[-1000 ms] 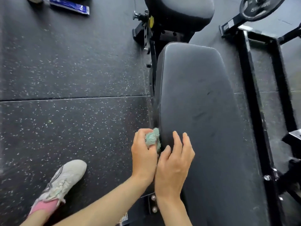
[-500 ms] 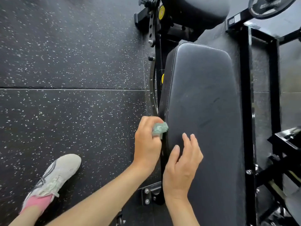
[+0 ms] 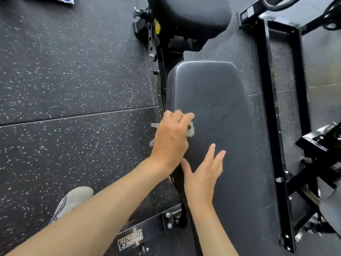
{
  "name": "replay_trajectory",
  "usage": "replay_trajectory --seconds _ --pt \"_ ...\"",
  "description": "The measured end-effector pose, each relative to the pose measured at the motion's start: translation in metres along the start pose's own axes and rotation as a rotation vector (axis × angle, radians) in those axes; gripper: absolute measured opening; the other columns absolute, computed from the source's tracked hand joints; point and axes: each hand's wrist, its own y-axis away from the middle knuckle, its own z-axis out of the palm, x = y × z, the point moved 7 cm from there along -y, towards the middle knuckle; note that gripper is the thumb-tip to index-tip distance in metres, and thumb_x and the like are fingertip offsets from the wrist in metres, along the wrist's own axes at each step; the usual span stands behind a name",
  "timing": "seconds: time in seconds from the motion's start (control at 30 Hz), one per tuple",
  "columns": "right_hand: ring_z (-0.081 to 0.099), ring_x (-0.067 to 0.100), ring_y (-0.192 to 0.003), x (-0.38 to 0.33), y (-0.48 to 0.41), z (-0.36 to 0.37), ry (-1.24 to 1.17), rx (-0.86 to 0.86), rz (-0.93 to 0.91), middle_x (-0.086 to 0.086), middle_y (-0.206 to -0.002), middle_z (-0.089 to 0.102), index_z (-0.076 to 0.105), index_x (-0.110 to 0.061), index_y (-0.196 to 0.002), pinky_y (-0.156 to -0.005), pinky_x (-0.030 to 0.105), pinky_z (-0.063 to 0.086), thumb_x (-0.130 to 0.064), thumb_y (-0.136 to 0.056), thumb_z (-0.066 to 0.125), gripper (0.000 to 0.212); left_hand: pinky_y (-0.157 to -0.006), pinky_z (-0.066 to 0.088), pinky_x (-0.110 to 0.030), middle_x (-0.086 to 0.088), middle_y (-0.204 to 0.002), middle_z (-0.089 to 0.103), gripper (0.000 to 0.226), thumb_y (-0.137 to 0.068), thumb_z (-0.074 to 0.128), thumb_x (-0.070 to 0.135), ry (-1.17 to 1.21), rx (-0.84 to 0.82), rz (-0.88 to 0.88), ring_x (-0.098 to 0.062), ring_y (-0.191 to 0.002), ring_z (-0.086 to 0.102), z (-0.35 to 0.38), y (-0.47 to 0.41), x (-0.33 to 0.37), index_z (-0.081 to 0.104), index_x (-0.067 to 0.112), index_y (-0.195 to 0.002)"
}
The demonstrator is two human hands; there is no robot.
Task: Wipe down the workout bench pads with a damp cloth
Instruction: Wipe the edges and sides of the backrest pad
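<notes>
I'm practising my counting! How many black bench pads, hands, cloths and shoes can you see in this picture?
Bench pads: 2, the long pad and the seat pad
Hands: 2, the left hand gripping the cloth and the right hand with straight fingers
Cloths: 1, the pale green cloth
Shoes: 1, the white shoe
Total: 6

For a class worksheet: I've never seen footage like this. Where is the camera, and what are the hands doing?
No machine here: a person wears the camera on their head, so you look down along their arms. The left hand grips a small pale green cloth at the left edge of a long black bench pad. The right hand is open over the pad; whether it touches is unclear. A second pad lies beyond. Underneath is speckled floor, with a shoe lower left.
</notes>
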Motion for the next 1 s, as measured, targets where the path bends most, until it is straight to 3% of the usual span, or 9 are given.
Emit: replay_trajectory --seconds 0.17,0.3,0.37,0.5,0.7,0.77,0.87,0.93,1.0 --pt "-0.012 0.028 -0.147 -0.002 -0.022 -0.007 0.124 -0.184 0.242 0.01 -0.158 -0.021 -0.009 -0.02 -0.152 -0.117 0.049 0.02 -0.037 -0.081 0.074 0.111 -0.05 0.041 -0.035 -0.01 -0.072 0.055 0.039 -0.052 0.057 -0.024 -0.227 -0.139 0.204 -0.028 -0.065 0.046 0.016 -0.036 0.017 0.06 0.003 -0.081" --pt "-0.001 0.031 -0.147 -0.003 -0.026 -0.006 -0.008 -0.239 0.271 0.01 -0.159 -0.01 -0.003 -0.018 -0.153 -0.11 0.048 0.028 -0.022 -0.083 0.074 0.104 -0.055 0.042 -0.034 -0.007 -0.075 0.054 0.025 -0.073 0.04 -0.007 -0.451 -0.475 0.828 -0.024 -0.062 0.047 0.024 0.021 0.032 0.059 0.006 -0.083" --pt "-0.005 0.029 -0.147 -0.002 -0.027 -0.008 -0.013 -0.252 0.306 0.005 -0.16 -0.014 -0.006 -0.02 -0.153 -0.109 0.048 0.03 -0.024 -0.084 0.073 0.105 -0.05 0.038 -0.032 -0.008 -0.073 0.053 0.03 -0.072 0.033 -0.004 -0.484 -0.453 0.785 -0.025 -0.061 0.046 0.018 -0.02 0.025 0.059 0.008 -0.078" --pt "-0.007 0.03 -0.147 -0.004 -0.029 -0.003 -0.031 -0.27 0.337 0.006 -0.159 -0.016 -0.008 -0.019 -0.152 -0.112 0.051 0.029 -0.02 -0.084 0.072 0.105 -0.047 0.034 -0.031 -0.014 -0.072 0.051 0.034 -0.048 0.051 -0.017 -0.491 -0.241 0.334 -0.029 -0.063 0.046 0.006 -0.079 0.017 0.059 0.004 -0.074" --pt "0.0 0.032 -0.145 -0.003 -0.031 -0.006 -0.05 -0.224 0.353 0.005 -0.159 -0.007 0.004 -0.021 -0.151 -0.105 0.054 0.037 -0.019 -0.076 0.08 0.107 -0.058 0.024 -0.024 -0.008 -0.076 0.053 0.049 -0.078 0.013 -0.003 -0.486 -0.693 0.985 -0.024 -0.065 0.044 0.014 -0.011 0.035 0.06 0.008 -0.082" --pt "0.002 0.032 -0.144 -0.001 -0.034 -0.007 -0.058 -0.228 0.376 0.006 -0.159 -0.007 0.006 -0.021 -0.149 -0.105 0.056 0.035 -0.018 -0.075 0.081 0.105 -0.061 0.016 -0.022 -0.01 -0.078 0.052 0.033 -0.07 0.033 -0.009 -0.556 -0.649 0.827 -0.026 -0.068 0.046 0.013 -0.053 0.03 0.059 0.008 -0.079" --pt "0.001 0.033 -0.144 0.003 -0.033 -0.005 -0.051 -0.24 0.391 0.008 -0.159 -0.008 0.006 -0.021 -0.15 -0.107 0.057 0.032 -0.017 -0.077 0.079 0.103 -0.053 0.035 -0.033 -0.014 -0.083 0.052 0.041 -0.054 0.054 -0.023 -0.504 -0.416 0.372 -0.03 -0.074 0.044 0.018 -0.074 0.021 0.061 0.003 -0.084" --pt "-0.001 0.034 -0.145 0.004 -0.034 -0.006 -0.056 -0.241 0.393 0.009 -0.159 -0.008 0.005 -0.02 -0.15 -0.107 0.058 0.03 -0.017 -0.078 0.078 0.103 -0.058 0.035 -0.034 -0.014 -0.08 0.053 0.04 -0.052 0.05 -0.02 -0.491 -0.506 0.494 -0.027 -0.073 0.04 0.034 -0.038 0.037 0.061 0.002 -0.083" --pt "-0.001 0.035 -0.144 0.003 -0.034 -0.006 -0.06 -0.247 0.39 0.01 -0.159 -0.008 0.006 -0.02 -0.15 -0.104 0.058 0.031 -0.018 -0.078 0.078 0.102 -0.063 0.027 -0.028 -0.01 -0.081 0.055 0.033 -0.062 0.045 -0.01 -0.513 -0.688 0.87 -0.024 -0.073 0.037 0.038 0.003 0.049 0.063 0.005 -0.086"
